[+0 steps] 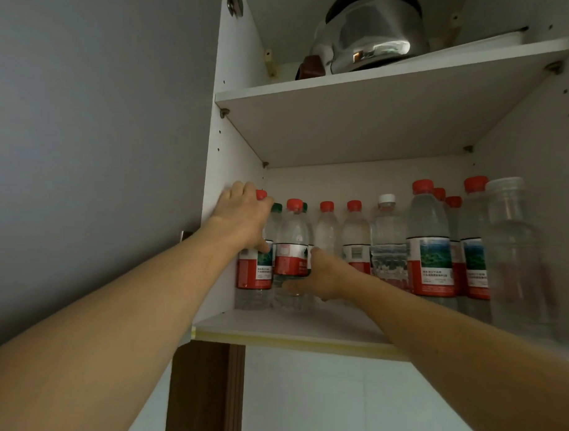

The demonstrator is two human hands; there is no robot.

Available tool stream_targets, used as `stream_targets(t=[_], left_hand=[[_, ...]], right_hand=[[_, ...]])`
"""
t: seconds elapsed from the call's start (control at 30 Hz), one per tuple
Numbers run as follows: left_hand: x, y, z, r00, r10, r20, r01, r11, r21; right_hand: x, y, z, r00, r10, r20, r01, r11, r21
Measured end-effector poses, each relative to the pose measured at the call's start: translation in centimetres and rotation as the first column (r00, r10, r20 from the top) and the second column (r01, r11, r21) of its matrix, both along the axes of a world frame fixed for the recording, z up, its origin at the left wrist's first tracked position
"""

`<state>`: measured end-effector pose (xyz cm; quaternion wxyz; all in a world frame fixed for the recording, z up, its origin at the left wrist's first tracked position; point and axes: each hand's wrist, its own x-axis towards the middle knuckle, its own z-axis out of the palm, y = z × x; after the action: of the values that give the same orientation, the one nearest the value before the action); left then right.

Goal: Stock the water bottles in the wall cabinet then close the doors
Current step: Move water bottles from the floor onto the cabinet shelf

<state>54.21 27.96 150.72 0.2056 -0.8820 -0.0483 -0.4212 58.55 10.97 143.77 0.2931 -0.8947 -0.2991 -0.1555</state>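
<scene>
Bottles [427,239] crowd the back; shelf front [321,326] lies bare.

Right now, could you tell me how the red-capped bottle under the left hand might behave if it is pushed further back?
The red-capped bottle looks full, so probably heavy and steady. It is tall and narrow, so a push near the cap, where the left hand grips, might tip it. Neighbouring bottles stand close and may get knocked.
</scene>
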Motion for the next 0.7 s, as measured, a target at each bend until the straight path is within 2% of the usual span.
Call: stream_targets(t=[0.13, 0.23, 0.3, 0.37, 0.43, 0.53, 0.6, 0.7], left_hand=[[-0.6, -2.2, -0.5, 0.965, -0.231, 0.12, 0.248, 0.956, -0.155], [-0.5, -5.1, -1.4, 0.864, -0.439, 0.248, 0.495, 0.83, -0.256], [-0.2, -7.3, -2.2, 0.761, -0.572, 0.306, 0.647, 0.698, -0.305], [0.5, -9.6, -3.2, 0.686, -0.645, 0.336, 0.727, 0.602, -0.33], [1.5, -11.8, -4.3, 0.66, -0.67, 0.339, 0.749, 0.558, -0.357], [3.4, -14.2, -5.5, 0.665, -0.68, 0.31, 0.727, 0.493, -0.478], [4.6, -15.0, -5.9, 0.659, -0.698, 0.281, 0.689, 0.411, -0.597], [5.9, -15.5, -6.1, 0.584, -0.759, 0.287, 0.678, 0.263, -0.686]], right_hand=[[-2.4, -3.3, -0.2, 0.947, -0.118, 0.299, 0.132, 0.991, -0.027], [-3.9, -6.7, -0.7, 0.845, -0.223, 0.485, 0.233, 0.972, 0.041], [-4.8, -9.2, -1.0, 0.765, -0.32, 0.56, 0.31, 0.944, 0.115], [-5.3, -11.6, -1.4, 0.715, -0.433, 0.549, 0.386, 0.899, 0.207], [-5.6, -13.4, -2.0, 0.721, -0.515, 0.464, 0.437, 0.857, 0.274], [-5.4, -14.1, -3.1, 0.741, -0.514, 0.432, 0.474, 0.856, 0.207], [-4.8, -14.2, -3.4, 0.767, -0.505, 0.396, 0.459, 0.863, 0.211], [-3.9, -14.7, -3.0, 0.853, -0.479, 0.208, 0.416, 0.863, 0.286]])
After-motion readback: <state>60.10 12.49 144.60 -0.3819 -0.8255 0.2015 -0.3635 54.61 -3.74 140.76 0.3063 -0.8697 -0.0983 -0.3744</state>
